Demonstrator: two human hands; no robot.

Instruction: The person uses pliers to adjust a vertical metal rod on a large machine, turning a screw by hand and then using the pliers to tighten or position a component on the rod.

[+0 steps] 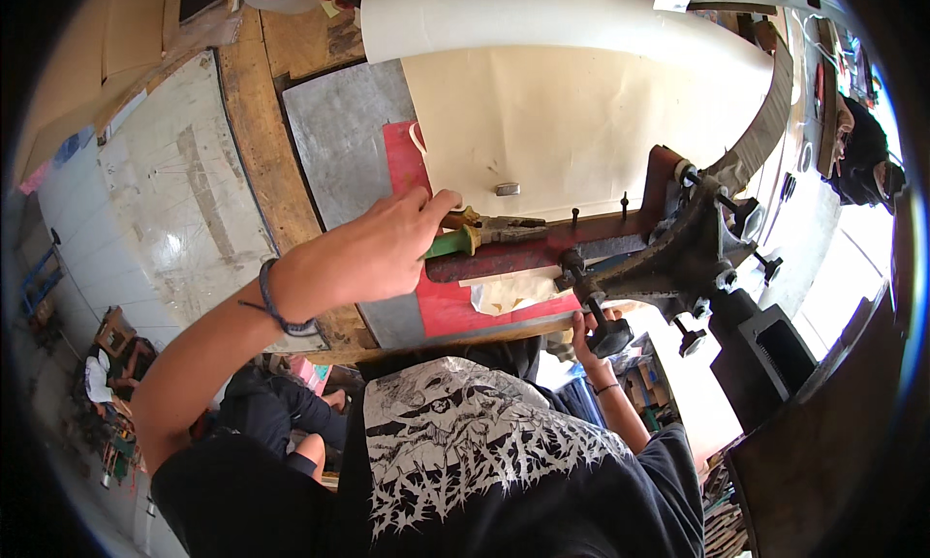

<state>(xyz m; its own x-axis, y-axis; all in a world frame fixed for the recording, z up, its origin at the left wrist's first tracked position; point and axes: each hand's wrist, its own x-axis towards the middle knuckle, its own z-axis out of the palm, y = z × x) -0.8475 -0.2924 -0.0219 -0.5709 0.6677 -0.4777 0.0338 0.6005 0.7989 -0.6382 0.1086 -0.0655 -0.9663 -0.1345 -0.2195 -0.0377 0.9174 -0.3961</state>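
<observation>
My left hand (392, 238) is closed around pliers (494, 231) with green and yellow-brown handles. Their metal jaws point right, over a worn dark-red metal bar (528, 258). This bar runs into a black cast-metal fixture (668, 267) with several screw knobs. My right hand (591, 345) is at the front edge of the bench, its fingers around a black knob (612, 339) that partly hides them. Just beyond the pliers lies a small grey metal block (508, 189) on a tan paper sheet (572, 122). A torn paper scrap (513, 292) is under the bar.
A large white roll (552, 20) spans the back of the bench. Red sheet (441, 311) and a grey plate (339, 122) lie beneath the work. To the left is a stained pale board (174, 170). Other people sit low at left; another person is at far right.
</observation>
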